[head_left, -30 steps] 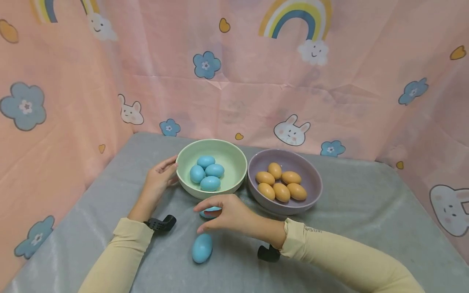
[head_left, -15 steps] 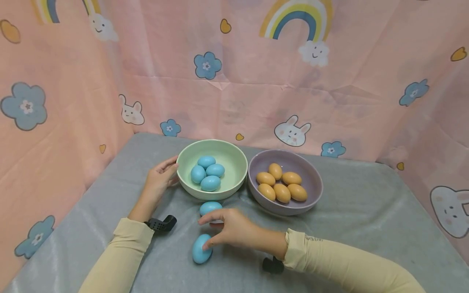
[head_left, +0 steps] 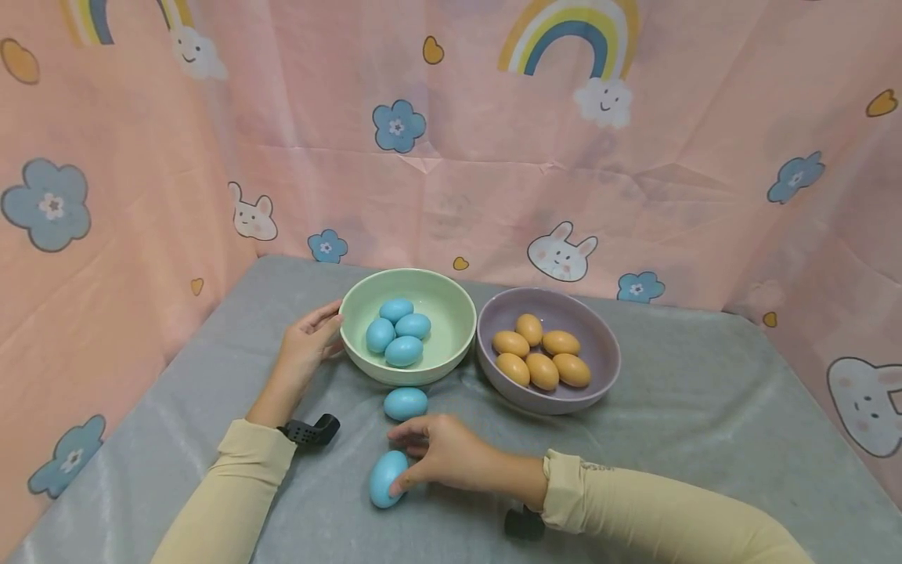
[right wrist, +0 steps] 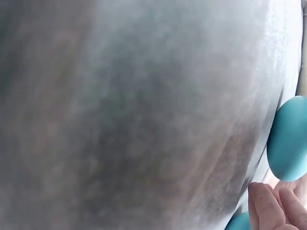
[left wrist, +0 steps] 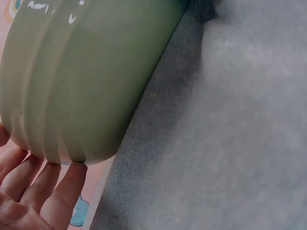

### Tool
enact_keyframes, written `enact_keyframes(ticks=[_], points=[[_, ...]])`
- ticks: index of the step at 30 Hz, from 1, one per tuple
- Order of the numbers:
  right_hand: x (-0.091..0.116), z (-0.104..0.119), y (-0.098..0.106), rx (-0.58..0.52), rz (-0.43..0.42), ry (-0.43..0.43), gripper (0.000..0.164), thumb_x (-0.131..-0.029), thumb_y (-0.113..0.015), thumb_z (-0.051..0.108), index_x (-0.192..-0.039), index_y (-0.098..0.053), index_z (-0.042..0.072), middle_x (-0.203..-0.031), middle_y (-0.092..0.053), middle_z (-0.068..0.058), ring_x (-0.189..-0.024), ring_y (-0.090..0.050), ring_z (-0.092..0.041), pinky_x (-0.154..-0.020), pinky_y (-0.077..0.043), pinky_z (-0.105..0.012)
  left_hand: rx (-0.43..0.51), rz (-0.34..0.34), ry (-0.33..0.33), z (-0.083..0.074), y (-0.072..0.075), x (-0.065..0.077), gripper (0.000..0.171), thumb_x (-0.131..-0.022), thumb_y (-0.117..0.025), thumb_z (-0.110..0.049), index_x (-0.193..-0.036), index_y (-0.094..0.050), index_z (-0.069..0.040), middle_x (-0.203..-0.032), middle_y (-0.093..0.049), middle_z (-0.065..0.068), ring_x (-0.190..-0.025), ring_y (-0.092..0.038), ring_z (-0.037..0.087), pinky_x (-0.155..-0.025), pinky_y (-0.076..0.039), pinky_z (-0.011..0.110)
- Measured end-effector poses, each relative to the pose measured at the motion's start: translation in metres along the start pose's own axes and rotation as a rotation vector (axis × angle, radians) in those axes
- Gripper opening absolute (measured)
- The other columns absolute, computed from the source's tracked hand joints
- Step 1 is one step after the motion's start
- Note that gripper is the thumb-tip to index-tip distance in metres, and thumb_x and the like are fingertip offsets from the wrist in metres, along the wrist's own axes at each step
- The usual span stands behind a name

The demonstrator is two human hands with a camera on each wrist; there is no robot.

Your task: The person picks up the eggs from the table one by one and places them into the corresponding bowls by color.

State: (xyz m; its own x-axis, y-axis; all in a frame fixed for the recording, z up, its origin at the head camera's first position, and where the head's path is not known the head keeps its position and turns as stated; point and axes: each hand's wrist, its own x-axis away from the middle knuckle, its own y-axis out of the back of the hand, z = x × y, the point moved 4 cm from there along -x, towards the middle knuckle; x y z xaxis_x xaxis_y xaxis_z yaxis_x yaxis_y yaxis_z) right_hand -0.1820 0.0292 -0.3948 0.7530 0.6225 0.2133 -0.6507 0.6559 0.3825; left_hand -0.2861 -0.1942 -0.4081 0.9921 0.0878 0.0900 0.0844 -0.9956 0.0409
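My left hand (head_left: pixel 303 345) rests its fingertips against the left side of a pale green bowl (head_left: pixel 451 321); in the left wrist view its fingers (left wrist: pixel 67 196) lie straight against the outer wall. Inside that bowl sit several blue eggs (head_left: pixel 405 351). My right hand (head_left: pixel 451 454) is at a blue egg (head_left: pixel 384 476) lying on the cloth, its thumb touching the egg's right side. The other fingers stand beyond the egg's far end, between it and a second loose blue egg (head_left: pixel 405 404) in front of the bowl. The right wrist view shows these fingertips (right wrist: pixel 266 206) apart from the nearer egg.
A purple bowl (head_left: pixel 604 356) holding several orange-brown eggs (head_left: pixel 542 370) stands right beside the green one. Grey cloth (head_left: pixel 705 407) covers the table. Pink printed curtain (head_left: pixel 458 196) closes off the back and sides.
My right hand has moved from above the egg by the bowl toward the nearer blue egg, and its thumb has come onto that egg. The left hand and bowls have stayed put.
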Motion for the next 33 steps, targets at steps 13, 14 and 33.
enact_keyframes(ticks=[13, 14, 33], points=[[0.0002, -0.0010, -0.0030, 0.012, 0.016, 0.000, 0.042, -0.071, -0.088, 0.005, -0.110, -0.073, -0.001, -0.104, -0.076, -0.008, -0.096, -0.070, -0.011, -0.082, -0.057, -0.015, 0.005, -0.007, 0.012, -0.0001, -0.0012, -0.0004, 0.048, -0.103, -0.056, -0.028, -0.148, -0.048, -0.016, -0.151, -0.050, 0.004, -0.133, -0.055, 0.019, -0.094, -0.057, 0.022], [0.0003, -0.0009, -0.0031, 0.015, 0.017, 0.002, 0.041, -0.071, -0.088, 0.006, -0.109, -0.073, -0.001, -0.103, -0.076, -0.007, -0.096, -0.070, -0.011, -0.082, -0.056, -0.015, 0.003, -0.006, 0.010, 0.0000, -0.0012, -0.0004, 0.048, -0.103, -0.056, -0.028, -0.148, -0.048, -0.015, -0.151, -0.050, 0.004, -0.133, -0.055, 0.019, -0.093, -0.057, 0.022], [0.0014, 0.0011, 0.0043, -0.009, -0.045, -0.008, 0.038, -0.071, -0.089, 0.009, -0.105, -0.075, 0.004, -0.098, -0.075, -0.001, -0.090, -0.065, -0.002, -0.082, -0.057, -0.016, -0.010, 0.003, 0.010, 0.0006, 0.0004, -0.0001, 0.049, -0.103, -0.055, -0.029, -0.149, -0.047, -0.015, -0.152, -0.050, 0.005, -0.131, -0.056, 0.018, -0.089, -0.057, 0.017]])
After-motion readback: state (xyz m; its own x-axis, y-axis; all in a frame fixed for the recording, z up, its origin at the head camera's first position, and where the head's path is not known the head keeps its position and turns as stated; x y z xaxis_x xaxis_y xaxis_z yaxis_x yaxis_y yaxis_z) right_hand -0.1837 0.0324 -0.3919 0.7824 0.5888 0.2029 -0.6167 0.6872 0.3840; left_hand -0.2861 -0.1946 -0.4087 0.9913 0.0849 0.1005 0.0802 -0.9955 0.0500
